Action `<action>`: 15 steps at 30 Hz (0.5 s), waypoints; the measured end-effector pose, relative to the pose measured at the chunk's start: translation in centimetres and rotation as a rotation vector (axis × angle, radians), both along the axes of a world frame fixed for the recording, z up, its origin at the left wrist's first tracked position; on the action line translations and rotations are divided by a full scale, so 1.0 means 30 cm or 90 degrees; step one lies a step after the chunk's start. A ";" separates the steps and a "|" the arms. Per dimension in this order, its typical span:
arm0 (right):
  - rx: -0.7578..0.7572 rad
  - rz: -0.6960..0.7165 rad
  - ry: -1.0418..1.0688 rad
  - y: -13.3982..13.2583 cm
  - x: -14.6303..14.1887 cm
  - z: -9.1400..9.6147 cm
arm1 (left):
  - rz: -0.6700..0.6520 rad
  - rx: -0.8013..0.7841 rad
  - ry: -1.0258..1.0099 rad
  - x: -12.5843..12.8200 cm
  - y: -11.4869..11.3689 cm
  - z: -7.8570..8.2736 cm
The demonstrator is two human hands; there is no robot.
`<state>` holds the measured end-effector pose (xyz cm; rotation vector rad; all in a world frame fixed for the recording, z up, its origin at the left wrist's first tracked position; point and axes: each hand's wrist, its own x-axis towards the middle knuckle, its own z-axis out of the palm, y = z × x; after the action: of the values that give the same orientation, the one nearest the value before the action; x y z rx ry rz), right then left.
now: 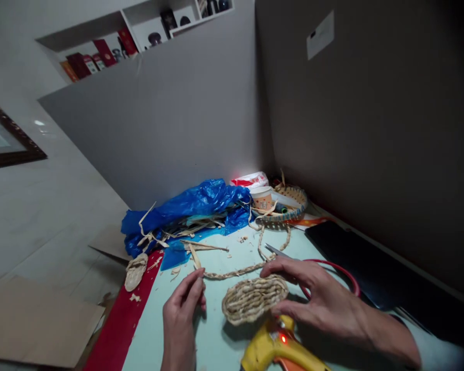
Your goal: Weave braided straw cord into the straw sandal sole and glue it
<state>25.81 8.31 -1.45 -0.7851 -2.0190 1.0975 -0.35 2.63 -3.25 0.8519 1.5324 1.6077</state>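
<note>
Left fingers (188, 282) pinching braided cord (235, 272); right fingers (286, 267) clasping oval woven piece (251, 301); yellow glue gun (260, 348) just beside

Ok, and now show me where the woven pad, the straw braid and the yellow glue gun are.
Woven pad (253, 300): head view, middle of its ridged face.
Straw braid (234, 273): head view, along its middle stretch.
Glue gun (268, 344): head view, on its yellow body.
</note>
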 end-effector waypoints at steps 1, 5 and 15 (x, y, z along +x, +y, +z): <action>-0.008 -0.014 0.006 0.006 -0.003 -0.008 | 0.004 0.004 -0.004 -0.007 0.004 -0.006; -0.045 -0.055 0.025 0.014 -0.019 -0.033 | -0.024 0.016 -0.022 0.009 0.011 -0.033; -0.035 -0.121 0.104 -0.016 -0.044 -0.062 | -0.146 -0.014 -0.089 0.121 0.014 -0.045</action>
<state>24.48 7.82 -3.30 -0.8677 -1.7476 1.0737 3.28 3.06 -4.60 0.8515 1.3019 1.4498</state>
